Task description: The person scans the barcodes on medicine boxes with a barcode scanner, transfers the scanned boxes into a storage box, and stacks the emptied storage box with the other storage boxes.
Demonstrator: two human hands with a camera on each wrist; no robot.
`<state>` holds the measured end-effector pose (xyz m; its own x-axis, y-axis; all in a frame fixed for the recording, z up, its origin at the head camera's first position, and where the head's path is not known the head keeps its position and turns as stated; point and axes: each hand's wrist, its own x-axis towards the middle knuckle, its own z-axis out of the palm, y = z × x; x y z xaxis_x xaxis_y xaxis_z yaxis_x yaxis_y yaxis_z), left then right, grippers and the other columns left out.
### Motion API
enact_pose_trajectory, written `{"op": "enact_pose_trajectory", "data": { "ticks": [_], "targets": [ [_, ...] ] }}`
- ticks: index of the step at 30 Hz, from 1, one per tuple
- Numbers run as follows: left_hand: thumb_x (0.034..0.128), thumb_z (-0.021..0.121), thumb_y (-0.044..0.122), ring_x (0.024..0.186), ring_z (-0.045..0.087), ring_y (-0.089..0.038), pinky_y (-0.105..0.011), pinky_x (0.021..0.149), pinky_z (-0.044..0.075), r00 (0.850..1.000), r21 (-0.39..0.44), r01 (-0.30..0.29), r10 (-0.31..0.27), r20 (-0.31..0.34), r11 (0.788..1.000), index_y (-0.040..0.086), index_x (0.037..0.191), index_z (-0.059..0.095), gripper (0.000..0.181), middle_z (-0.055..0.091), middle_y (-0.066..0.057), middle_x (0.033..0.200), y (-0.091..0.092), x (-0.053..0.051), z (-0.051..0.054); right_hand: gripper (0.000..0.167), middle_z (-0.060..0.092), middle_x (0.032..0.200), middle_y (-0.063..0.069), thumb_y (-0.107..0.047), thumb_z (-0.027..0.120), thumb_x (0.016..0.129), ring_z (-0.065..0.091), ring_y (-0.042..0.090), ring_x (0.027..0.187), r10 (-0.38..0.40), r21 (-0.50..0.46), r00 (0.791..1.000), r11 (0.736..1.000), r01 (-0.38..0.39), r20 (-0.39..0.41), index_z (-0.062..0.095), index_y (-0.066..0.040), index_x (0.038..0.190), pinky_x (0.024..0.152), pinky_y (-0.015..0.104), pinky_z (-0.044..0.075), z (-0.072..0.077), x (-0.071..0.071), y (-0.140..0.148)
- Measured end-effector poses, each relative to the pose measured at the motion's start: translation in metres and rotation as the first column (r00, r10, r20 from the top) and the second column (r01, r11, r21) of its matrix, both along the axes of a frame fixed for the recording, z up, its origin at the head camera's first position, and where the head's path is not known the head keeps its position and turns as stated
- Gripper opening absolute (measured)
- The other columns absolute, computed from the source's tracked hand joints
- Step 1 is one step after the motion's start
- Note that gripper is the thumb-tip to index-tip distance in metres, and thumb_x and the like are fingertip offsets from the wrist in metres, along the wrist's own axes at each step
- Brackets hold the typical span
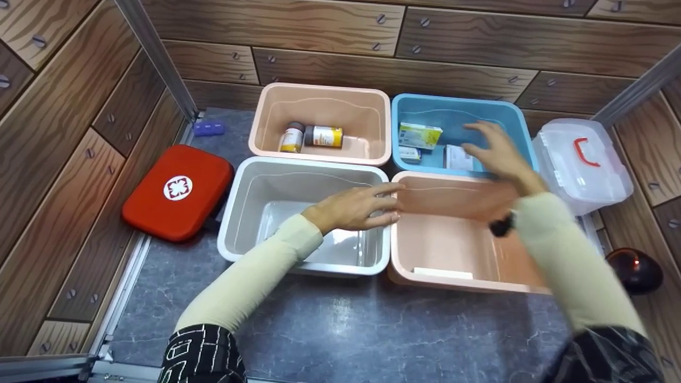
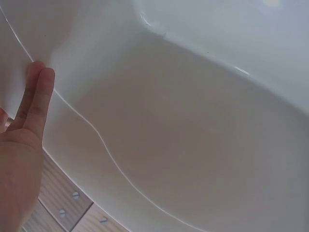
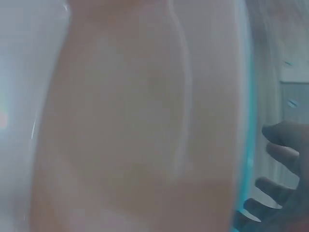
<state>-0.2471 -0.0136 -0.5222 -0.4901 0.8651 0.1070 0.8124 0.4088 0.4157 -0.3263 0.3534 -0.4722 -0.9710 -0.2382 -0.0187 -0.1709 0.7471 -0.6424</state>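
My left hand (image 1: 357, 208) reaches over the grey bin (image 1: 306, 268), its extended fingers at the rim shared with the front peach bin (image 1: 401, 234). In the left wrist view, straight fingers (image 2: 41, 99) lie against the bin's inner wall. Above the blue bin (image 1: 457, 99) hovers my right hand (image 1: 497, 151), blurred, fingers spread and holding nothing. Inside the blue bin are a green-and-yellow box (image 1: 420, 135), a small white-and-blue box (image 1: 409, 155) and a whitish box (image 1: 458, 158), the last just below the right hand.
Two pill bottles (image 1: 292, 137) lie in the back peach bin (image 1: 255, 125). A red first-aid case (image 1: 159, 205) and a purple pill organizer (image 1: 208, 128) sit left. A clear lidded box (image 1: 590, 170) and a dark round object (image 1: 636, 274) stand right. A white strip (image 1: 442, 273) is in the front peach bin.
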Motion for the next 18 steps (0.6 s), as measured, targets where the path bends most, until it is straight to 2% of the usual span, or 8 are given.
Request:
{"op": "enact_pose_trajectory", "data": {
  "ticks": [4,6,8,9,10,12,15,18],
  "targets": [
    [0.1165,0.047,0.047,0.138,0.065,-0.031,-0.049,0.115,0.055,1.000,0.008,0.009,-0.009,-0.015,1.000,0.023,0.146,0.067,0.043,0.040,-0.008,0.174,0.001,-0.001,-0.001,0.055,0.040,0.166,0.034,-0.019,0.068,0.108,0.030,0.053,0.157,0.014,-0.004,0.999,1.000,-0.014,-0.043,0.052,0.004,0.156,0.131,0.067,0.024,0.015,0.036,0.049],
    [0.1164,0.048,0.046,0.137,0.066,-0.031,-0.049,0.114,0.055,1.000,0.008,0.008,-0.007,-0.026,1.000,0.024,0.146,0.068,0.042,0.041,-0.008,0.173,0.000,-0.001,-0.002,0.055,0.045,0.164,0.030,-0.021,0.068,0.109,0.035,0.050,0.154,-0.003,0.002,0.999,1.000,0.003,-0.036,0.053,0.002,0.156,0.131,0.056,0.029,0.019,0.058,0.071],
    [0.1164,0.048,0.045,0.136,0.067,-0.031,-0.049,0.114,0.055,0.999,0.018,0.013,-0.013,-0.036,1.000,0.023,0.145,0.068,0.041,0.042,-0.009,0.173,0.000,-0.001,-0.002,0.058,0.044,0.165,0.030,-0.023,0.066,0.110,0.034,0.049,0.153,-0.026,-0.007,1.000,1.000,0.026,-0.008,0.049,0.000,0.160,0.131,0.054,0.029,0.021,0.081,0.091],
    [0.1163,0.049,0.044,0.136,0.067,-0.032,-0.049,0.114,0.055,0.999,0.022,0.017,-0.016,-0.042,1.000,0.022,0.145,0.069,0.041,0.042,-0.010,0.172,0.001,-0.002,-0.003,0.060,0.041,0.167,0.029,-0.025,0.065,0.111,0.034,0.046,0.154,-0.051,-0.005,0.999,0.999,0.051,0.019,0.046,-0.003,0.164,0.129,0.046,0.033,0.021,0.094,0.100],
    [0.1164,0.049,0.044,0.136,0.066,-0.032,-0.049,0.114,0.055,0.999,0.026,0.022,-0.021,-0.046,0.999,0.021,0.144,0.069,0.041,0.043,-0.011,0.172,0.001,-0.002,-0.003,0.064,0.037,0.169,0.029,-0.027,0.064,0.111,0.035,0.043,0.154,-0.077,-0.011,0.996,0.997,0.077,0.051,0.041,-0.007,0.167,0.125,0.035,0.036,0.019,0.108,0.109],
    [0.1163,0.050,0.043,0.136,0.066,-0.033,-0.050,0.113,0.055,0.998,0.035,0.028,-0.026,-0.048,0.999,0.019,0.143,0.069,0.041,0.043,-0.012,0.172,0.002,-0.002,-0.003,0.070,0.033,0.170,0.032,-0.028,0.062,0.113,0.046,0.032,0.148,-0.109,-0.037,0.988,0.993,0.114,0.112,0.030,-0.009,0.172,0.118,0.028,0.043,0.014,0.133,0.123],
    [0.1165,0.049,0.043,0.141,0.063,-0.034,-0.051,0.116,0.054,0.999,0.021,0.018,-0.018,-0.027,1.000,0.018,0.145,0.068,0.043,0.040,-0.013,0.174,0.002,0.000,-0.001,0.074,0.037,0.165,0.032,-0.029,0.057,0.115,0.063,0.007,0.124,-0.125,-0.066,0.969,0.988,0.141,0.212,0.019,-0.006,0.174,0.091,0.015,0.052,0.000,0.169,0.136],
    [0.1166,0.046,0.047,0.142,0.062,-0.036,-0.050,0.119,0.052,1.000,-0.001,-0.013,0.013,0.011,1.000,0.020,0.147,0.068,0.046,0.029,-0.011,0.180,0.002,0.002,0.001,0.070,0.053,0.151,0.029,-0.024,0.055,0.116,0.069,-0.002,0.104,-0.085,-0.105,0.955,0.987,0.119,0.286,0.021,0.005,0.169,0.086,0.021,0.059,-0.018,0.194,0.139]
  ]
}}
